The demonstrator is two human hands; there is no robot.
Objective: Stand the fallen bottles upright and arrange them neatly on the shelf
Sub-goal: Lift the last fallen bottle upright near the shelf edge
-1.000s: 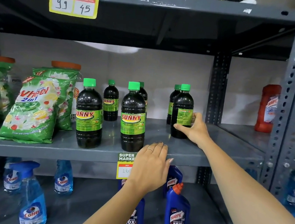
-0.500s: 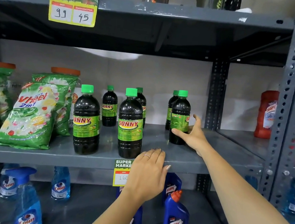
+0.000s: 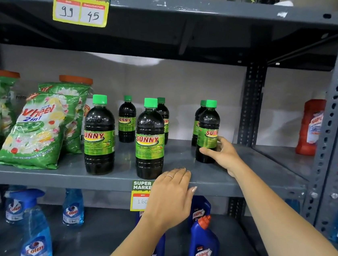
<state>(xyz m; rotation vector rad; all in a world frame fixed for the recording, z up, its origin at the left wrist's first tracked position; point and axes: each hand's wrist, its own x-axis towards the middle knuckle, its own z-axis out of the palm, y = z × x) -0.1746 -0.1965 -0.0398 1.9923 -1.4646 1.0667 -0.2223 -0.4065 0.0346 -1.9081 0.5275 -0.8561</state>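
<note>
Several dark Sunny bottles with green caps stand upright on the grey middle shelf point(image 3: 181, 156). Two are in front, the left front bottle point(image 3: 99, 134) and the middle front bottle point(image 3: 150, 138), with two smaller-looking ones behind, the back left bottle point(image 3: 127, 119) and the back middle bottle point(image 3: 164, 114). My right hand point(image 3: 224, 155) grips the lower half of the right front bottle point(image 3: 209, 119), whose label shows "SUN"; another bottle point(image 3: 197, 118) stands close behind it. My left hand point(image 3: 170, 197) lies palm down on the shelf's front edge, holding nothing.
Green Wheel detergent bags point(image 3: 35, 129) fill the shelf's left side. A perforated upright post point(image 3: 251, 103) bounds the right. Blue Colin sprays point(image 3: 36, 234) and blue Harpic bottles point(image 3: 203, 249) sit on the shelf below. A red Harpic bottle point(image 3: 310, 127) stands in the neighbouring bay.
The right front bottle has turned under my right hand, so its label now shows more of the brand name. My left hand stays on the shelf edge.
</note>
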